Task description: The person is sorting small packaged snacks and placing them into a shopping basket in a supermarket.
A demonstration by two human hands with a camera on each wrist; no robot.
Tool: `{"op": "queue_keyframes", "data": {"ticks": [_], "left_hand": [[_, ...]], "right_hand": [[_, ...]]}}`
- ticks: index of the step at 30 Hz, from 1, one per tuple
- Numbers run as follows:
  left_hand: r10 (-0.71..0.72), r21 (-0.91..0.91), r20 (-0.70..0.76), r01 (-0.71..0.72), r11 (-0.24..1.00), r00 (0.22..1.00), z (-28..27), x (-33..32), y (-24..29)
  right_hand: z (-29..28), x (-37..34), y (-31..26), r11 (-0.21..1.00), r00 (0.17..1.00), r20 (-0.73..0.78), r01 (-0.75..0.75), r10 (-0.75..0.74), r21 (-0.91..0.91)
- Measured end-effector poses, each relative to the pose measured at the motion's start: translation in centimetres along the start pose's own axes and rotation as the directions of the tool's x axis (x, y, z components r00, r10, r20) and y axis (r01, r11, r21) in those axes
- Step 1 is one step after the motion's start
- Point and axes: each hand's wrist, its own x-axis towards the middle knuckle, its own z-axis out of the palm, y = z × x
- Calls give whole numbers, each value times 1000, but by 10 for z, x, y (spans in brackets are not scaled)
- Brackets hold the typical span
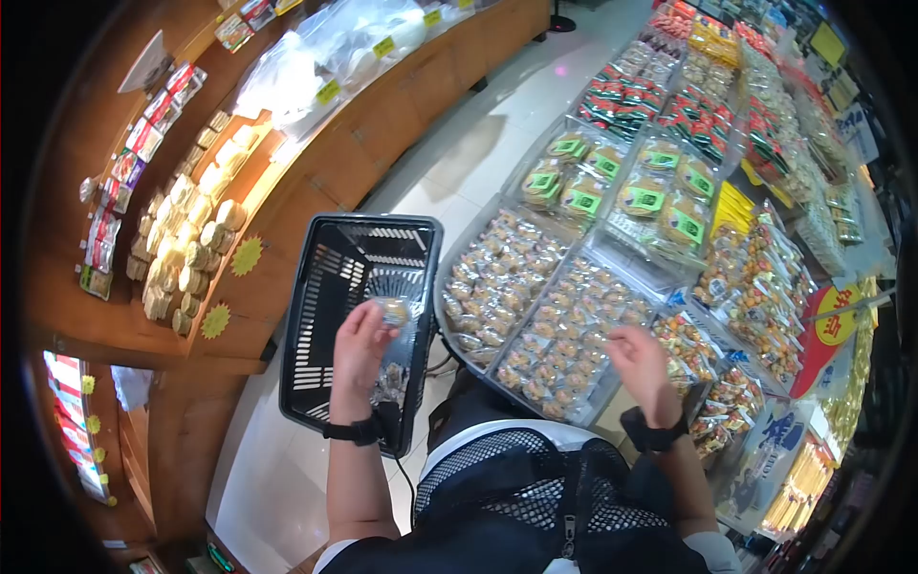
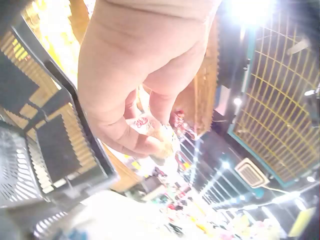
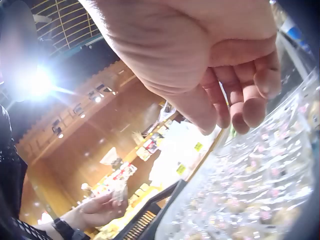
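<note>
My left hand (image 1: pixel 357 346) pinches a small clear-wrapped snack packet (image 1: pixel 394 311) between thumb and fingers, above a black shopping basket (image 1: pixel 298 316). In the left wrist view red print shows on the wrapper (image 2: pixel 142 121). A few clear packets (image 1: pixel 390 383) lie inside the basket. On the other side my right hand (image 1: pixel 643 368) hovers over the edge of a clear bin filled with small wrapped snacks (image 1: pixel 564 344). Its fingers (image 3: pixel 245 100) hang loosely bent, with nothing between them, close above the packets in the right wrist view.
Beside the near bin is another bin of wrapped snacks (image 1: pixel 502 273). Behind them stand packs with green labels (image 1: pixel 643 199). Bags of mixed snacks (image 1: pixel 765 287) lie to the right. A wooden counter (image 1: pixel 382 124) with stacked goods curves along the left, past a tiled aisle (image 1: pixel 469 163).
</note>
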Motion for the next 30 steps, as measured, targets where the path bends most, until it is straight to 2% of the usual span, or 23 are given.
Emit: {"op": "queue_keyframes", "data": {"ticks": [2, 4, 5, 6, 7, 9, 10, 11, 13, 15, 17, 18, 19, 21, 22, 23, 25, 26, 27, 28, 29, 30], "left_hand": [[-79, 85, 130, 69, 994, 988, 53, -13, -6], [-185, 112, 271, 160, 981, 944, 93, -18, -23], [-237, 121, 333, 208, 971, 913, 106, -21, -35], [-268, 97, 371, 250, 963, 889, 119, -21, -51], [-331, 163, 421, 288, 944, 845, 134, -24, -54], [-345, 301, 488, 216, 929, 802, 155, -26, -72], [-321, 340, 530, 151, 928, 784, 163, -27, -79], [-323, 341, 545, 148, 928, 774, 169, -27, -88], [-268, 448, 619, -52, 893, 738, 180, -26, -103], [-295, 448, 614, -15, 894, 732, 194, -31, -104], [-334, 602, 593, -128, 788, 733, 204, -35, -105], [-328, 639, 602, -193, 745, 728, 210, -38, -105], [-340, 643, 604, -188, 743, 720, 216, -41, -104], [-251, 615, 731, -452, 646, 635, 229, -47, -100], [-248, 613, 745, -489, 620, 619, 232, -47, -102], [-255, 613, 746, -486, 622, 615, 236, -47, -103], [-196, 559, 811, -634, 534, 550, 241, -43, -104], [-199, 559, 812, -633, 535, 549, 241, -39, -107], [-116, 469, 879, -794, 386, 462, 239, -32, -114], [-53, 356, 934, -910, 214, 354, 237, -27, -120], [-53, 357, 934, -909, 217, 355, 235, -25, -126], [-81, 324, 945, -941, 103, 316, 234, -24, -131]], "right_hand": [[11, 6, -13, 979, 995, 85, 36, -54, 202], [10, 9, -30, 968, 972, 234, -56, -3, 246], [11, 9, -33, 968, 978, 210, -66, 14, 241], [12, 9, -34, 936, 971, 238, -98, 16, 339], [10, 8, -31, 893, 964, 266, -128, 9, 432], [4, 5, -22, 897, 973, 231, -104, 1, 430], [1, 4, -16, 900, 977, 214, -74, -22, 430], [-3, 2, -7, 902, 980, 197, -70, -17, 427], [-7, -3, 13, 918, 976, 216, -65, -23, 391], [-19, -7, 21, 921, 979, 201, -43, -39, 388], [-38, -16, 5, 988, 959, 258, -141, 122, 57], [-36, -22, 9, 999, 987, 158, 16, -22, 37], [-37, -25, 12, 999, 988, 152, 4, -9, 38], [-38, -31, 13, 985, 982, 101, 163, -157, -54], [-38, -33, 19, 984, 983, 80, 170, -165, -53], [-41, -34, 21, 986, 985, 77, 161, -157, -54], [-52, -32, 23, 997, 999, 42, 1, 3, -75], [-54, -29, 28, 992, 995, -51, -86, 82, -89], [-58, -27, 29, 992, 995, -51, -88, 84, -89], [-64, -24, 30, 986, 980, -143, -147, 136, -74], [-67, -20, 30, 977, 954, -234, -205, 187, -54], [-68, -16, 29, 976, 954, -233, -208, 190, -57]]}}
